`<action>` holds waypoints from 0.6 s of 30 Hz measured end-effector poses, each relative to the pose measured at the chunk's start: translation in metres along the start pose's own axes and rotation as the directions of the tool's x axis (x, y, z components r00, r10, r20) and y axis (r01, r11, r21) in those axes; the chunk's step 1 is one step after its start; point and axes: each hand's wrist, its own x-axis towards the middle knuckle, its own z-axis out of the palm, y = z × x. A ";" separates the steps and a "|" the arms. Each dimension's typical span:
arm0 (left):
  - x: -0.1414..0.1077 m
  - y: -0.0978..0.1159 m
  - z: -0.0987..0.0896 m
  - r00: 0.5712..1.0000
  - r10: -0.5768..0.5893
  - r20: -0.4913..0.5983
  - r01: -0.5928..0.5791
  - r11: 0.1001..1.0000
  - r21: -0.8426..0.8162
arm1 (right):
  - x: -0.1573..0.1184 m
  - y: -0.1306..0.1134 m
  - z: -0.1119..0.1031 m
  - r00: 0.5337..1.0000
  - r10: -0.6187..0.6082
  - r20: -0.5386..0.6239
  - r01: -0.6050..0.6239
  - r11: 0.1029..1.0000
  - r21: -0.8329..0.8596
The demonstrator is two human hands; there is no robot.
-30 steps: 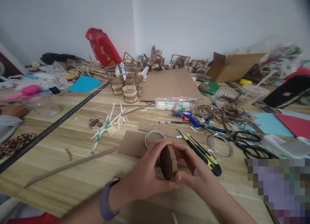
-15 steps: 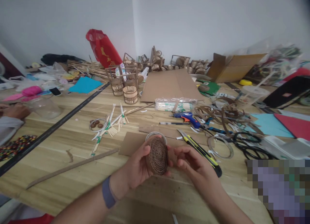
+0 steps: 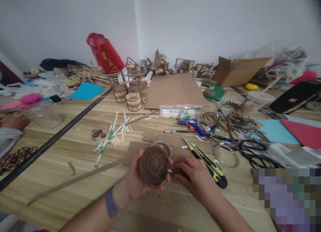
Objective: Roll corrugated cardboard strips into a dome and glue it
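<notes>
My left hand [image 3: 136,178] is closed around the rim of a coiled corrugated cardboard disc [image 3: 153,165], its round spiral face turned up toward me. Just right of it, my right hand [image 3: 192,175] is empty, fingers bent and thumb a little apart, low over the table by a flat cardboard piece [image 3: 132,151]. A small white scrap [image 3: 170,171] shows at the left fingertips. Behind the disc lies a pale ring, perhaps a tape roll [image 3: 167,146], partly covered. A yellow and black utility knife [image 3: 209,165] rests beside my right hand.
A blue glue gun [image 3: 192,125], a pen [image 3: 179,131], scissors [image 3: 255,153] and brown cardboard strips [image 3: 228,118] lie right of centre. Split chopsticks [image 3: 116,136] lie left. Small stick buckets [image 3: 133,101] and a large cardboard sheet [image 3: 175,88] are behind. Another person's hand [image 3: 16,121] is far left.
My left hand has turned the disc, so its face now shows nearly full round. My right hand has come down, its palm turned toward the table, beside the disc.
</notes>
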 end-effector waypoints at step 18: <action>-0.001 -0.006 -0.010 1.000 -0.028 0.003 0.028 0.998 -0.055 | 0.093 0.092 -0.065 0.819 0.571 -0.063 -0.570 0.795 -0.209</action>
